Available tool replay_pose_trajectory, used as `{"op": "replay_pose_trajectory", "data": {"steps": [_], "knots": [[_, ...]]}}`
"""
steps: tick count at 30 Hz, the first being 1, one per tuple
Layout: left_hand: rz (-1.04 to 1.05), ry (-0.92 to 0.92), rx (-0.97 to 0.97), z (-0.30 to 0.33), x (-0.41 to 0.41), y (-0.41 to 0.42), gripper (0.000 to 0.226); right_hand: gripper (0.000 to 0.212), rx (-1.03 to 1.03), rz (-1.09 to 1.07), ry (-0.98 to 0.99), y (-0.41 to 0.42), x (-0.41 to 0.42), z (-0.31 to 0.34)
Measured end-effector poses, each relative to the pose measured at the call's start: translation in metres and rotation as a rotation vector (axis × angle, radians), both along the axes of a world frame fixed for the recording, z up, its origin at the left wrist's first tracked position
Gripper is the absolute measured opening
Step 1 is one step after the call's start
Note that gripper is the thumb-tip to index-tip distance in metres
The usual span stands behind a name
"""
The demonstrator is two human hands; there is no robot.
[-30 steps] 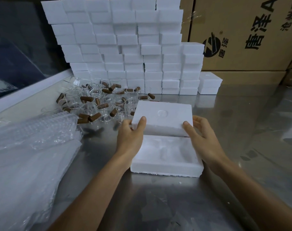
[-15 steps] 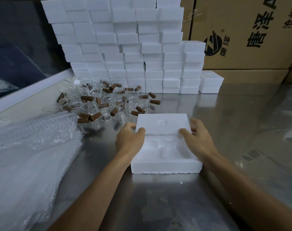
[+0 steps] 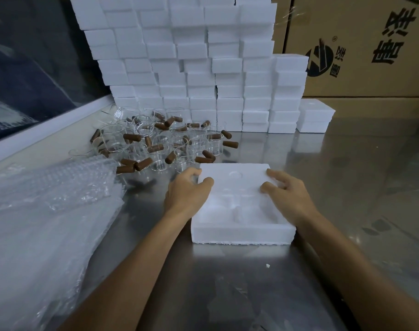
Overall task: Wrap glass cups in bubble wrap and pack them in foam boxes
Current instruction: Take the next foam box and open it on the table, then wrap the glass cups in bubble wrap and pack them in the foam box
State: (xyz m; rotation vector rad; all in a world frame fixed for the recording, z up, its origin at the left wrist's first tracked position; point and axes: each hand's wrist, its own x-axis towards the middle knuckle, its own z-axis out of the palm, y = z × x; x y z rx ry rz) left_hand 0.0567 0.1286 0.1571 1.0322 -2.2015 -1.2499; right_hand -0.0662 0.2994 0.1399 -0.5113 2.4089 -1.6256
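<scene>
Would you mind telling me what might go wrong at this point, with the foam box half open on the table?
1. The foam lid, held by the left hand and right hand, sits offset toward the glass cups; pushed further, it might knock them.
2. The foam base has a crumbly lower edge, so rough handling may shed more bits.

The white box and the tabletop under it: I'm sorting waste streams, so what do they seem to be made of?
The white box looks like expanded polystyrene foam: matte, with a crumbly, ragged bottom edge and moulded hollows inside. The tabletop appears to be stainless steel or similar sheet metal: grey, smooth, and glossy enough to mirror the stacked foam boxes behind it.
</scene>
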Motion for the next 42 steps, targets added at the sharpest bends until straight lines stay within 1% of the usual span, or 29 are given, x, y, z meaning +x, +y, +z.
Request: {"op": "replay_pose_trajectory", "data": {"steps": [4,6,8,10,13,15,16,19,21,23,24,25,27,30,33,37,40,42], "knots": [[-0.020,0.046,0.032,-0.004,0.003,-0.003,0.054,0.048,0.020,-0.002,-0.008,0.001,-0.001,0.003],[-0.017,0.078,0.033,-0.006,0.004,-0.005,0.047,0.050,0.083,0.009,-0.003,0.001,-0.002,0.012],[-0.001,0.115,0.036,-0.007,0.003,-0.010,0.049,0.051,0.189,0.009,0.091,-0.001,-0.002,0.026],[0.033,0.151,0.041,-0.009,0.003,-0.015,0.049,0.047,0.255,-0.004,0.251,-0.010,0.004,0.037],[0.081,0.197,0.017,-0.011,0.005,-0.018,0.029,0.036,0.207,0.051,0.410,-0.036,0.013,0.049],[0.111,0.206,0.003,-0.012,0.007,-0.018,0.011,0.030,0.188,0.165,0.446,-0.060,0.019,0.052],[0.134,0.219,0.014,-0.013,0.008,-0.017,0.006,0.026,0.179,0.225,0.456,-0.072,0.021,0.053],[0.202,0.314,0.158,-0.013,0.014,-0.015,0.009,0.017,0.215,0.323,0.498,-0.107,0.023,0.051],[0.236,0.364,0.259,-0.011,0.023,-0.014,0.010,0.019,0.303,0.356,0.523,-0.128,0.020,0.047],[0.252,0.387,0.283,-0.011,0.035,-0.015,0.011,0.024,0.373,0.345,0.542,-0.143,0.016,0.043],[0.262,0.375,0.227,-0.011,0.043,-0.016,0.013,0.025,0.406,0.330,0.551,-0.149,0.013,0.042],[0.269,0.339,0.120,-0.012,0.051,-0.018,0.015,0.026,0.440,0.315,0.558,-0.154,0.011,0.041],[0.263,0.224,-0.146,-0.011,0.067,-0.022,0.018,0.026,0.501,0.287,0.552,-0.162,0.005,0.041],[0.201,0.036,-0.507,-0.004,0.088,-0.026,0.009,0.019,0.566,0.267,0.519,-0.170,-0.004,0.042],[0.156,-0.084,-0.783,0.004,0.101,-0.023,0.009,0.017,0.616,0.265,0.493,-0.176,-0.004,0.043],[0.038,-0.106,-1.001,0.011,0.104,-0.006,0.008,0.015,0.667,0.261,0.506,-0.182,-0.001,0.041],[0.046,-0.283,-1.044,0.020,0.100,-0.008,0.015,0.021,0.700,0.262,0.558,-0.180,-0.002,0.040],[0.059,-0.421,-1.079,0.024,0.098,-0.014,0.024,0.020,0.699,0.255,0.597,-0.177,-0.002,0.040]]}}
